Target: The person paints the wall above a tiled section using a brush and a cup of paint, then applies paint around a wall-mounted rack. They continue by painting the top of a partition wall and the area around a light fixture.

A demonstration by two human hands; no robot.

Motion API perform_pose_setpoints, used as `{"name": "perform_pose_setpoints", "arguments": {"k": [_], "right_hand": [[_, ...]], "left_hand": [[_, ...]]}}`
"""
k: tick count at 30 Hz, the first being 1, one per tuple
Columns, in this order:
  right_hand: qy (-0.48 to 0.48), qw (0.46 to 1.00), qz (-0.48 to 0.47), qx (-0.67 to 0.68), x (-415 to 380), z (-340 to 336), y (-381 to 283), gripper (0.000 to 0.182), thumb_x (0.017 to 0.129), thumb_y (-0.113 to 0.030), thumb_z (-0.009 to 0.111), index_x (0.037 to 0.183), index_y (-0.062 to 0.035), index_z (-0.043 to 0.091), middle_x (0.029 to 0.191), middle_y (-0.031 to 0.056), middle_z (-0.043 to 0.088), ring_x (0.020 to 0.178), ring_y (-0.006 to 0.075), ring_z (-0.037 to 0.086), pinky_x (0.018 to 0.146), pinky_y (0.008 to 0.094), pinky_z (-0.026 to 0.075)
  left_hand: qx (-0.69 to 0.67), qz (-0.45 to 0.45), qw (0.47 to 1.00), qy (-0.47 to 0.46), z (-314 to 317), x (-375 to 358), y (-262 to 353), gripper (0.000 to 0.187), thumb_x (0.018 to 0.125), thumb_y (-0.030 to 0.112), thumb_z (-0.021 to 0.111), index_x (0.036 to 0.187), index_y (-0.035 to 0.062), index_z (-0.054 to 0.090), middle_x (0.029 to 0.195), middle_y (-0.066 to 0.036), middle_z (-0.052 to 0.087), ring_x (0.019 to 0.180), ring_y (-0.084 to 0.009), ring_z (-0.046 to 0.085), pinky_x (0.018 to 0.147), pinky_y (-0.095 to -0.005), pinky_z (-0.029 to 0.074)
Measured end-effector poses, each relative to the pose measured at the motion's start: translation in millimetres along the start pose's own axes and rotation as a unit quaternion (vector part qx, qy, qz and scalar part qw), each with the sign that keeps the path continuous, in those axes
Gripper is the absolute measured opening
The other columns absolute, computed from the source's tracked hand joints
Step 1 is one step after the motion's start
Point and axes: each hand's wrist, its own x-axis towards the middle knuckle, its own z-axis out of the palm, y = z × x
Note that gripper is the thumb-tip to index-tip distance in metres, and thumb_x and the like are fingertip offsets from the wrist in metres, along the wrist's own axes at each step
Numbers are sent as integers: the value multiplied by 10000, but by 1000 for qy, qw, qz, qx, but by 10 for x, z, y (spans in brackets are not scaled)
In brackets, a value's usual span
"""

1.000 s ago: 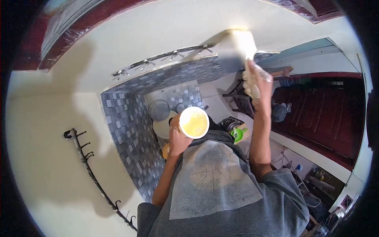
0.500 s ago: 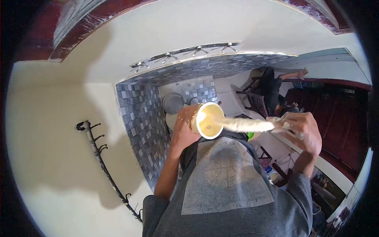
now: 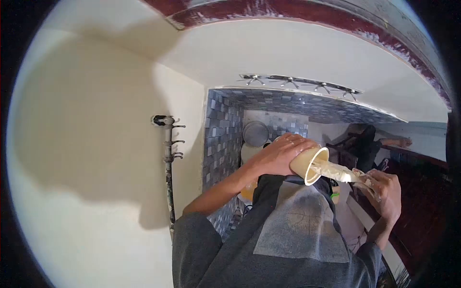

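Observation:
A pale yellow plastic cup (image 3: pixel 301 163) lies tilted in my left hand (image 3: pixel 281 154), whose fingers wrap round its side. The cup's open white-rimmed mouth faces right. A paintbrush (image 3: pixel 336 172), thickly coated in cream paint, reaches into the mouth with its tip. My right hand (image 3: pixel 385 194) is closed round the brush's other end, and paint smears its fingers. How deep the tip goes inside the cup is hidden by the rim.
On the left wall is a rail with hooks (image 3: pixel 168 163). Another hook rack (image 3: pixel 307 85) runs above the mosaic tiles (image 3: pixel 218 129). Below stands a round grey metal lid or pan (image 3: pixel 256 133). Another person (image 3: pixel 367 149) sits at the right, near a dark red door (image 3: pixel 422 201).
My view has turned left, so the surroundings shift right. The cup has tipped over toward the right, and my right hand and the brush have come closer to it.

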Motion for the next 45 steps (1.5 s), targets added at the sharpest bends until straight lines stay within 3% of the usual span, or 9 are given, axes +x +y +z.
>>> {"name": "perform_pose_setpoints", "arguments": {"k": [5,11,16,20,22,31,35,45], "right_hand": [[14,999,17,31,20,54,-104,232,604,-104,724,822,-51,668,746,73,623,620,254,607,527,330,464],[25,993,80,82,-28,71,-109,259,607,-106,727,849,-41,665,727,97,605,597,280,586,528,340,450],[31,988,87,124,-36,171,9,257,636,-117,721,879,-45,678,756,115,623,628,285,602,544,344,463],[5,995,79,61,-84,393,143,218,750,-274,661,930,-155,688,808,71,653,639,291,615,571,366,493],[-42,987,124,93,-3,376,73,226,767,-291,639,927,-139,689,785,83,653,661,301,626,580,381,499],[-50,985,107,128,134,420,152,119,753,-137,586,770,-52,667,711,161,639,725,348,645,628,419,515],[4,981,112,156,177,436,149,127,741,-130,588,752,-29,665,728,171,646,756,346,651,632,435,519],[-29,979,110,171,166,365,222,167,747,-162,604,788,-12,665,773,172,656,764,351,655,634,441,530]], "left_hand": [[3,6,998,-62,-180,31,52,723,590,199,813,1229,99,491,1188,-115,564,1111,-286,521,987,-432,362],[26,54,997,-41,-163,153,12,710,597,191,800,1230,94,494,1193,-114,566,1111,-280,528,984,-434,370],[13,7,1000,-18,-80,141,-16,711,592,195,806,1226,83,505,1193,-121,562,1118,-299,522,976,-426,377],[10,-11,1000,-18,-5,109,-22,697,587,185,808,1207,73,511,1177,-130,568,1112,-310,522,964,-429,381],[14,-35,999,-32,9,93,-20,698,580,175,813,1202,64,516,1178,-136,567,1109,-316,521,961,-425,385],[-13,-174,983,-50,167,-26,-208,691,571,134,818,1184,35,514,1163,-164,561,1087,-345,525,923,-424,423],[3,-161,986,-39,135,-17,-225,685,587,139,816,1188,36,504,1166,-165,558,1088,-343,525,925,-417,419],[-17,-211,976,-55,177,28,-64,641,592,125,814,1156,28,528,1138,-158,565,1065,-322,542,899,-401,438]]}}
